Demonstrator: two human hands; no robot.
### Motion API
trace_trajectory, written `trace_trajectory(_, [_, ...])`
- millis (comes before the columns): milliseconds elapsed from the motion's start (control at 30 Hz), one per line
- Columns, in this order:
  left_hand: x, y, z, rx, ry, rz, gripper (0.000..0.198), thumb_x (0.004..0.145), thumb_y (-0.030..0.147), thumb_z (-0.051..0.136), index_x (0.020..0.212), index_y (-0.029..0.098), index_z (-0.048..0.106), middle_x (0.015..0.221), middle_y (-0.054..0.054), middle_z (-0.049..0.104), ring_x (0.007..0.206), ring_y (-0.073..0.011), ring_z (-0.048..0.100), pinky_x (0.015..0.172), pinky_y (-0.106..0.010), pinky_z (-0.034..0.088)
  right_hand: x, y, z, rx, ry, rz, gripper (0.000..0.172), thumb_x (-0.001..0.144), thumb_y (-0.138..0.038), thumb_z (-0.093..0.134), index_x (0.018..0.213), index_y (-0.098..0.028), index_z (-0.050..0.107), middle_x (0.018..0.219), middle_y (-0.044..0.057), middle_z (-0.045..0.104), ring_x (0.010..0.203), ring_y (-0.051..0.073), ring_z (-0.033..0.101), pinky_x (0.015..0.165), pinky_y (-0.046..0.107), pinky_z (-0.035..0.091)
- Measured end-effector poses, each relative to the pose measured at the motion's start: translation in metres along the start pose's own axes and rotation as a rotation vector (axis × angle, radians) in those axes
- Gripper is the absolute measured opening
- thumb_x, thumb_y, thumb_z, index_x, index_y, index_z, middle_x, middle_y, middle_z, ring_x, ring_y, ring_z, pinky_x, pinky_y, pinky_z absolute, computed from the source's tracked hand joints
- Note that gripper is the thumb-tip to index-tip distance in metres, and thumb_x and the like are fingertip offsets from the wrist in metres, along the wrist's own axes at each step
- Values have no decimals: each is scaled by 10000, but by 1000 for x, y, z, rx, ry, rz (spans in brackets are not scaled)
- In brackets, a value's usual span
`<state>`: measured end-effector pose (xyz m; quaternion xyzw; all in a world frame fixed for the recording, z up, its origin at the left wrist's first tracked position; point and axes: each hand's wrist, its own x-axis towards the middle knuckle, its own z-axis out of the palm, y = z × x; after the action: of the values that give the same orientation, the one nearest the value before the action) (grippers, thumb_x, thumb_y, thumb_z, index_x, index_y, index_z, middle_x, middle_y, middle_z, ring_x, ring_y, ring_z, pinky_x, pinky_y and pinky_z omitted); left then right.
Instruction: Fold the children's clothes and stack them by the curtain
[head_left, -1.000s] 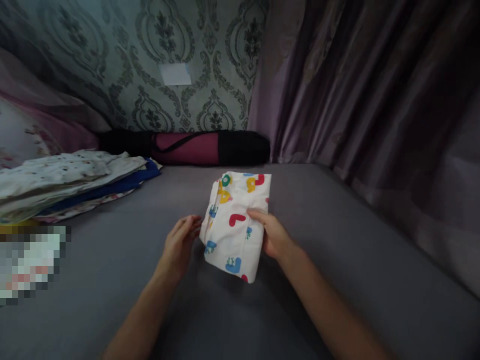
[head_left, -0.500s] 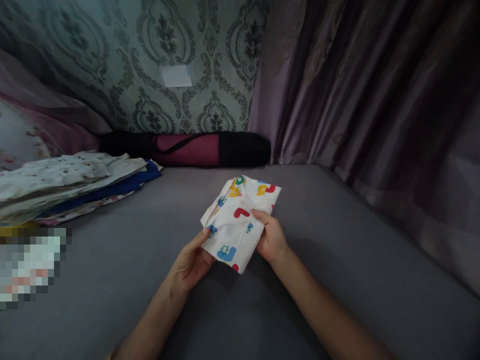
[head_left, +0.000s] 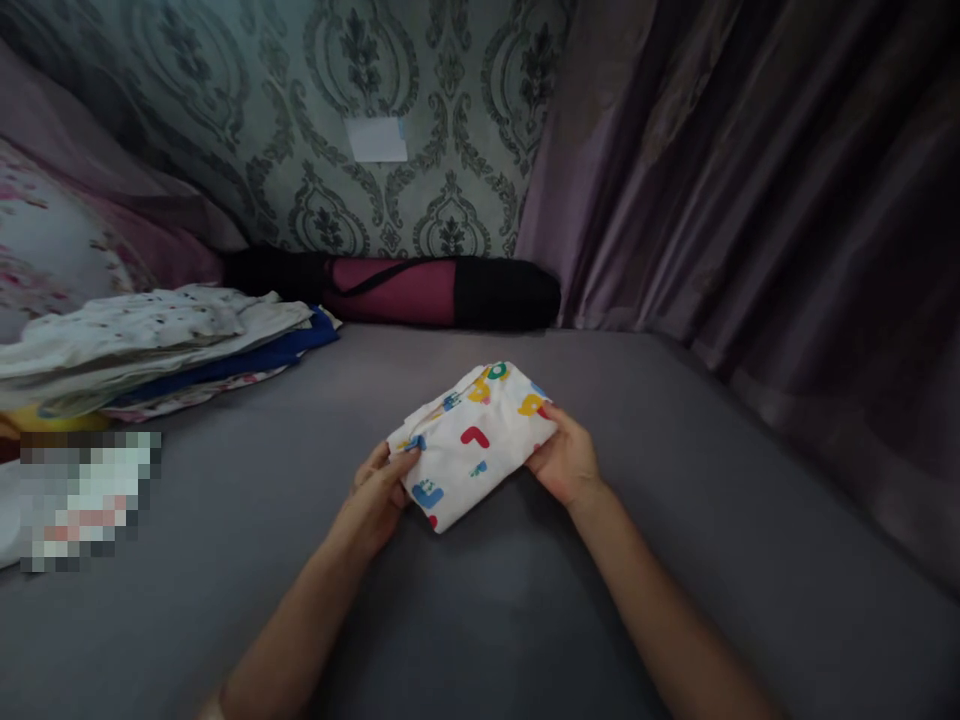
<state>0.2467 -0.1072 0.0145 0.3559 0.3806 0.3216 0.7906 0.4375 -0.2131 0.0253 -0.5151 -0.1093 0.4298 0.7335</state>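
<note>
A small folded white cloth [head_left: 472, 445] printed with red, blue, yellow and green shapes lies low over the grey bed surface [head_left: 675, 520] in the middle of the view. My left hand [head_left: 379, 495] pinches its near left corner, fingers closed on the fabric. My right hand [head_left: 566, 462] grips its right edge, thumb on top and fingers beneath. The cloth sits tilted, its long side running from lower left to upper right.
A pile of folded clothes [head_left: 150, 345], white spotted on top with blue below, lies at the left. A maroon and black rolled bag [head_left: 420, 290] rests against the patterned wall. Purple curtains [head_left: 750, 200] hang along the right. A floral pillow [head_left: 52, 250] sits far left.
The cloth has come down from a raised, upright hold to lie flatter near the bed. My left hand, open beside it before, has closed on its left corner. The view shifted slightly left.
</note>
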Motion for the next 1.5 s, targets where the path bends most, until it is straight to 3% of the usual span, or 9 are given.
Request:
trace_trajectory(167, [1,3,-7,138,20,177,510,615,287,833,1067,181,623,798,-19,710,563,-121,639,522,-196,513,7,-10,-27,-330,-159,220,295,746,-345,696,965,-161,622,836,49,707,695,154,671,619,268,570])
trace_trajectory(367, [8,10,-17,321,135,223,529,612,361,824,1068,186,621,717,-10,666,529,-126,593,476,-200,434,-3,-25,-44,-822,-425,365,348,705,-400,769,866,-133,616,729,49,705,586,129,669,482,178,509])
trace_trajectory(467, [12,13,-26,532,277,294,398,618,311,808,943,159,639,775,-45,654,615,-146,606,507,-202,424,-2,-29,-50,-1128,-378,472,362,788,-488,683,733,-139,605,587,42,669,457,100,610,392,148,420])
trace_trajectory(633, [17,11,-37,916,288,382,271,656,345,761,842,167,675,747,-57,643,679,-181,586,555,-225,405,8,-20,-53,-1248,-135,254,351,876,-440,585,658,-165,563,533,6,620,377,64,516,369,149,347])
trace_trajectory(867, [25,1,-42,920,195,410,154,682,268,696,813,190,678,732,-40,652,696,-183,586,601,-233,419,28,9,-57,-1387,-113,39,216,842,-356,584,744,-166,616,554,-8,619,411,86,530,399,176,316])
trace_trajectory(1033, [27,-1,-46,859,220,422,178,702,200,653,878,222,672,761,-43,637,808,-220,613,723,-279,468,19,4,-50,-1573,-61,40,219,856,-356,545,788,-179,655,633,37,658,554,147,614,510,224,391])
trace_trajectory(1167, [17,-3,-36,928,167,667,213,768,233,621,974,222,673,1046,-110,628,1127,-291,534,1016,-417,374,-5,-2,-23,-1741,122,-301,323,947,-316,384,1005,-161,661,953,150,690,922,249,653,769,338,468])
trace_trajectory(1333, [2,-16,-15,1017,-231,704,339,829,342,609,1145,223,638,1364,-129,534,1349,-296,380,1161,-433,167,-18,24,3,-1695,-206,-679,538,975,-380,330,1423,-88,394,1498,163,369,1402,263,294,1132,450,240])
trace_trajectory(1500, [10,-30,-22,1282,-212,641,525,857,449,551,1301,168,542,1504,-156,370,1443,-335,181,1169,-499,39,-10,55,-5,-1756,-227,-585,653,970,-458,310,1480,-50,289,1553,174,227,1452,267,143,1169,506,102])
